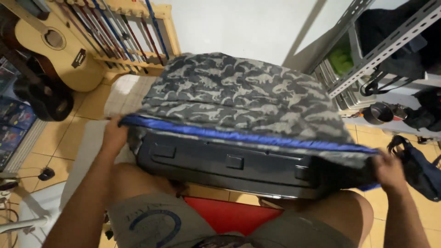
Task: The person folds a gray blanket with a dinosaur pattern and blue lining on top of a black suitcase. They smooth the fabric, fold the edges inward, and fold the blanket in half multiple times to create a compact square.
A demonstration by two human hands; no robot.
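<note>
Fabric: camouflage-patterned cover (239, 94) in grey and green with a blue-trimmed edge (248, 137), draped over the top of a dark hard case (220, 163).
Case position: resting across the lap, just above the knees, long side toward the wearer, latches facing forward.
Left hand (114, 135): closed on the near-left corner of the blue-trimmed edge, fingers tucked beneath the fabric (thumb side showing).
Right hand (389, 171): closed on the near-right corner of the same edge, lower than the left, close to the case's end.
Cover state: hem level with the upper rim of the case; front wall of the case uncovered.
Technique: keep both corners tensioned evenly, hold the hem parallel to the rim, avoid snagging on the latches (judgement only).
Seat: red surface (229, 213) visible between the legs, grey shorts at the bottom edge of the view.
Left surroundings: acoustic guitar (55, 46) leaning beside a wooden rack (133, 32) of thin rods; tiled floor (59, 138) below.
Right surroundings: metal shelving (381, 50) with dark bags, a dark pot (377, 113) near it, a blue bag (420, 172) on the floor just beside the right hand.
</note>
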